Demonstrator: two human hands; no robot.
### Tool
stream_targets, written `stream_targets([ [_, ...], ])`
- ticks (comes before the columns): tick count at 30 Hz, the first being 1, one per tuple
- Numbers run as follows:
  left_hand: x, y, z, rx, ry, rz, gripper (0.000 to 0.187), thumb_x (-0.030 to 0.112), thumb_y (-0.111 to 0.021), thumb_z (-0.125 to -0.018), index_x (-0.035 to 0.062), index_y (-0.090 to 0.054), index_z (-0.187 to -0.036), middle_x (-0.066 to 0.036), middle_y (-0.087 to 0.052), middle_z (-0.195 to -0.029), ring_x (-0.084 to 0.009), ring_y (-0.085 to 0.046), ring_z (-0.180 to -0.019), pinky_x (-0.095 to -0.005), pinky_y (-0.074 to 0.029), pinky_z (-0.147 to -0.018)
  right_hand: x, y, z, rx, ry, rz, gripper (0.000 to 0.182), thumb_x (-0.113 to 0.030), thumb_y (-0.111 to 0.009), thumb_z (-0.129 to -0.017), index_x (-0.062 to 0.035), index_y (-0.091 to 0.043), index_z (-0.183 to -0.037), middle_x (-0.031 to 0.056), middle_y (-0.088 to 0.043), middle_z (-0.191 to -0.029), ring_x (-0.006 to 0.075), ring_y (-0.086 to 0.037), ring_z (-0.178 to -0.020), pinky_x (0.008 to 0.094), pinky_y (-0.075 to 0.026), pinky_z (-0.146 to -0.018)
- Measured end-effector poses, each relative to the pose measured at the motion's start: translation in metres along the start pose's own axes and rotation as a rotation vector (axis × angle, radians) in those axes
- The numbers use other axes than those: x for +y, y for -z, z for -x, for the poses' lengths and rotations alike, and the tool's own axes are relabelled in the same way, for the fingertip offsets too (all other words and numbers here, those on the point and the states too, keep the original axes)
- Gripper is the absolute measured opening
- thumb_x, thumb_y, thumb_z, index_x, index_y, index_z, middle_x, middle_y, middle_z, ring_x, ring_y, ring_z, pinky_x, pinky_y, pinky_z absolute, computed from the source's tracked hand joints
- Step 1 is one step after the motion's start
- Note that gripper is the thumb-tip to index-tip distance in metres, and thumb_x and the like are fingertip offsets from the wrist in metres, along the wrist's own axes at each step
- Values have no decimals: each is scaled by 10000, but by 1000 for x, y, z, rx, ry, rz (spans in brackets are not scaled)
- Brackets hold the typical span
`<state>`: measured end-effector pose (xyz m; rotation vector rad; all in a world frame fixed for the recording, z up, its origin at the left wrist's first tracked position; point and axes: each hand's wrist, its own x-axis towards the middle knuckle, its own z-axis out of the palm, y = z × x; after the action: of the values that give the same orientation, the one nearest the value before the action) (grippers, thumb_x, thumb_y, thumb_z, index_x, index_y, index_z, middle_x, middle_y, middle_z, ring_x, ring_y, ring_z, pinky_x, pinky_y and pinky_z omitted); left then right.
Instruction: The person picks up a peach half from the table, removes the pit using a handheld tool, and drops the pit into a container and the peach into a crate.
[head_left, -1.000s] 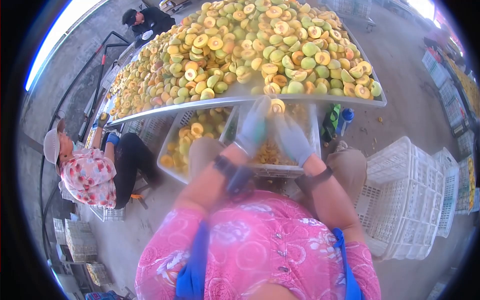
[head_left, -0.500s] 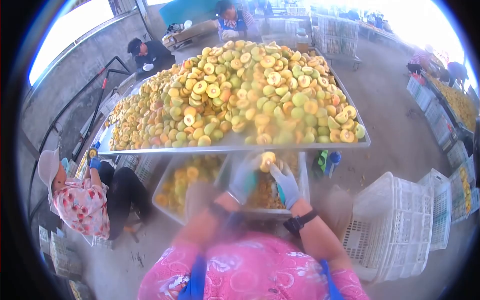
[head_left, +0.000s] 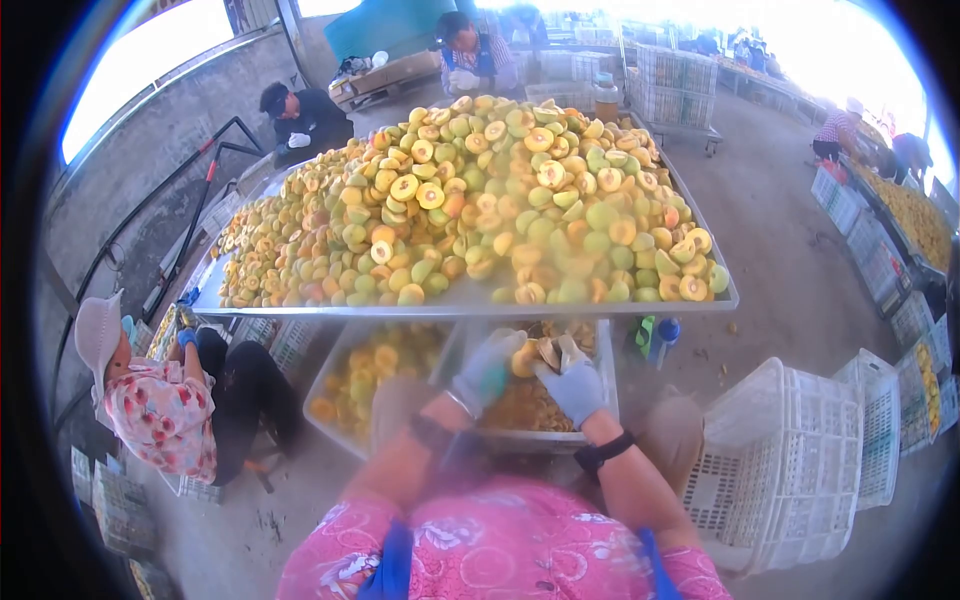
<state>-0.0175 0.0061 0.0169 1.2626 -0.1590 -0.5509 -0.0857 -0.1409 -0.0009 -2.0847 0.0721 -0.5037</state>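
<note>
My left hand [head_left: 484, 372], in a pale glove with a green palm, has its fingers closed around a yellow peach half [head_left: 524, 358]. Close beside it is my right hand [head_left: 574, 386], also gloved. Its fingers are bent round something small and dark near the fruit, too blurred to name. Both hands are over a white bin [head_left: 608, 370] with brownish bits inside. Left of that stands another bin [head_left: 325, 385] containing yellow fruit halves. In front of my hands, a large heap of halved peaches [head_left: 440, 200] covers a metal table [head_left: 470, 312].
White plastic crates [head_left: 790, 460] stand on the floor to my right. A blue-capped bottle [head_left: 664, 335] is by the table's front edge. One person [head_left: 165, 400] sits at my left, and two others [head_left: 305, 120] work behind the table. More crates [head_left: 675, 85] are stacked farther back.
Both hands have come slightly down and nearer to me. The peach half has turned and sits lower in my left hand. A dark object now shows by my right fingers.
</note>
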Motion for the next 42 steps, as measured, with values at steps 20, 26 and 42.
stream_targets([
  [20, -6, 2, -18, -21, -261, 90, 211, 9, -590, -856, 4, -596, -1067, -73, -642, -989, -147, -606, -902, -275, -509, -795, 1, -4, -2, -4, -101, -395, 289, -261, -568, -929, -49, -561, -1127, 22, -595, -859, 110, -533, -718, 265, -448, -629],
  [26, -11, 3, -21, -58, -259, 252, 175, 108, -506, -945, 8, -594, -1058, -71, -630, -971, -138, -599, -866, -266, -503, -782, 1, -14, 0, -188, -430, -794, 336, -331, -536, -948, -58, -550, -1143, -34, -524, -701, 56, -468, -572, 230, -387, -490],
  [42, -21, 4, -20, -64, -416, 153, 337, 91, -495, -948, -21, -495, -1265, -93, -584, -1119, -166, -575, -992, -297, -495, -860, -12, -9, -1, -215, -184, -357, 228, -18, -488, -836, -1, -509, -1063, 169, -528, -908, 317, -555, -779, 385, -475, -664],
])
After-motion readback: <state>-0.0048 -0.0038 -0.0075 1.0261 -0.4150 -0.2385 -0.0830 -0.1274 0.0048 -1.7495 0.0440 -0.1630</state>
